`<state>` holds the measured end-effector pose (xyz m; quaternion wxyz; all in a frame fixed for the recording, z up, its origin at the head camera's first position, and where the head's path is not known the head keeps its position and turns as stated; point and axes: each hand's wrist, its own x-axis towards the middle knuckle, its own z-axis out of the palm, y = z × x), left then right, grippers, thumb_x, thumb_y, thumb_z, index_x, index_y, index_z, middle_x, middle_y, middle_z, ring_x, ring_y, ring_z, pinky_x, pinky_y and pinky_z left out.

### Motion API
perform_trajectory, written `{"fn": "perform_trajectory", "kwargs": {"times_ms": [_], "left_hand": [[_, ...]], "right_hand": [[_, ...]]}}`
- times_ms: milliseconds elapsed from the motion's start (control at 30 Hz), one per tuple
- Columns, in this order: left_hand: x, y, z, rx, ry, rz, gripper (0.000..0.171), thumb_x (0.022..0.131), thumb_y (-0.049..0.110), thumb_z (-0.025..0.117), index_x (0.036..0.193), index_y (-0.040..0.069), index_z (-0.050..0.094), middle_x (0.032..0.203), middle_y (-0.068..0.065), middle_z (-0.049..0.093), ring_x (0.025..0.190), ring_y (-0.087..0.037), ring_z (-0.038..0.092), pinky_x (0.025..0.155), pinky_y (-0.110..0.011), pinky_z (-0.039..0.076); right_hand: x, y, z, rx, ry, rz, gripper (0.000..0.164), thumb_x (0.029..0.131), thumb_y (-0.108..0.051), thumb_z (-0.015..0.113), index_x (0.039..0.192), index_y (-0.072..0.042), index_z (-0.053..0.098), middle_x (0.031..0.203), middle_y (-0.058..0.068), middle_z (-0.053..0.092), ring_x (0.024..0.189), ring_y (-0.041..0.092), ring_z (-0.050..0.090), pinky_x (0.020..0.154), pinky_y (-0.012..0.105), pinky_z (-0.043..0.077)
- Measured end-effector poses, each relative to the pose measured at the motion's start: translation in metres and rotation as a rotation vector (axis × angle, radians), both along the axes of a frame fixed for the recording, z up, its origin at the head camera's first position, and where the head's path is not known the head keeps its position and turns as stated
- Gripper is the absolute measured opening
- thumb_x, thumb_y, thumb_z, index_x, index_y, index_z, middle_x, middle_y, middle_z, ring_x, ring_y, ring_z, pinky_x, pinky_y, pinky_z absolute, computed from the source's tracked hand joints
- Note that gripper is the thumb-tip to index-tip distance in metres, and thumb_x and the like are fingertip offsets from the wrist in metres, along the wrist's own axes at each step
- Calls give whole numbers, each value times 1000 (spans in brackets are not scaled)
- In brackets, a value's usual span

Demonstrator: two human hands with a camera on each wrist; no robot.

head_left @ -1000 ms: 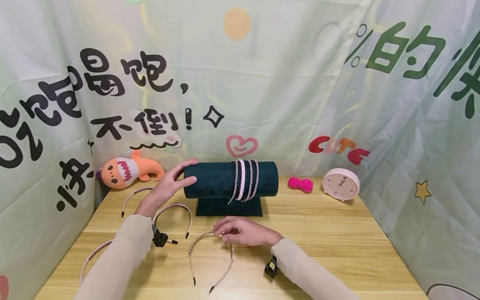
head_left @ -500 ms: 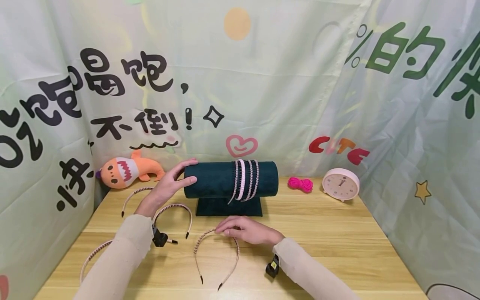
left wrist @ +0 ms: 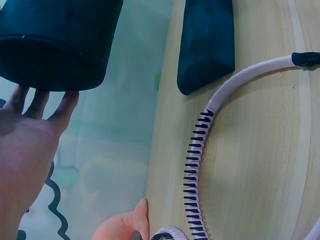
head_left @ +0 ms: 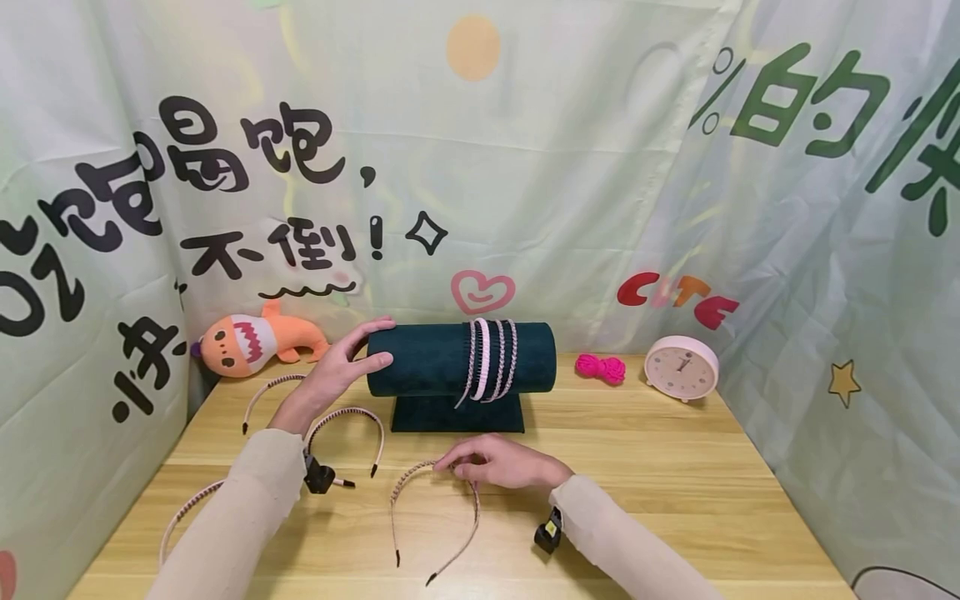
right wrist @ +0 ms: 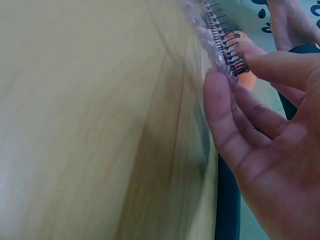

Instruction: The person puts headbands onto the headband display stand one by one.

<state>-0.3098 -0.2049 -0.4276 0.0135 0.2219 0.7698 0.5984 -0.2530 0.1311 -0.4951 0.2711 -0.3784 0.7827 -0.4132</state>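
Head view: we list one dark teal velvet-covered cylinder on a matching foot [head_left: 420, 358], standing towards the back of the pale wood-grain desk [head_left: 652, 508]. Round it, right of the middle, sit four slim headbands: one pale pink headband [head_left: 483, 358] and three braided ones. The left hand [head_left: 339, 367] grips the cylinder's left end, thumb on the front face, fingers over the top. The right hand [head_left: 501, 462] pinches the arch of a pink-and-brown braided headband [head_left: 399, 485] in front of the foot, its black-tipped ends pointing towards us; whether these touch the desk, we cannot tell. To the left we count at least three more pink headbands [head_left: 347, 410] on the desk, partly behind the left arm. Along the back: an orange plush shark [head_left: 262, 337], a magenta yarn bundle [head_left: 600, 368] and a round pale pink clock [head_left: 682, 368].

Left wrist view: we see three fingers against the cylinder's end; near it, one pink headband lies with its black teeth showing.

Right wrist view: we find the braided headband between the right hand's fingertips, dark comb teeth along its inner side; part is blurred.
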Motion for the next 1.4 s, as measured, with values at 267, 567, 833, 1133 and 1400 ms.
{"fn": "perform_trajectory", "kwargs": {"times_ms": [267,567,833,1133,1400], "left_hand": [[0,0,0,-2,-2,0,58,109,22,68,163,13,49,180,-8,29,169,-33,15,133,-70,16],[1,0,1,-10,-5,5,60,109,24,68,164,12,47,181,-5,28,170,-34,14,133,-71,15],[1,1,0,-9,-7,6,60,109,24,68,164,13,46,181,-4,28,170,-34,14,133,-71,16],[2,1,1,-7,-8,5,58,109,24,68,163,15,48,181,-4,28,170,-34,14,133,-71,16],[2,0,1,-12,-20,8,60,109,27,68,164,14,46,181,-1,27,170,-35,14,133,-71,16]], "right_hand": [[-1,4,-3,-15,-18,-11,30,115,-18,57,138,-17,75,135,6,75,86,6,65,81,24,59],[0,6,-2,-11,-26,-2,33,114,-16,57,143,-21,72,134,8,72,83,7,66,82,23,60],[1,10,-2,-46,-113,8,28,114,-15,58,139,-9,69,115,15,71,91,12,69,85,26,64],[1,20,-2,-68,-204,-4,32,114,-17,57,144,-9,65,123,20,71,100,14,69,89,29,64],[0,35,-1,-76,-202,-25,32,114,-19,58,141,-7,68,117,20,72,95,13,69,87,29,64]]}}
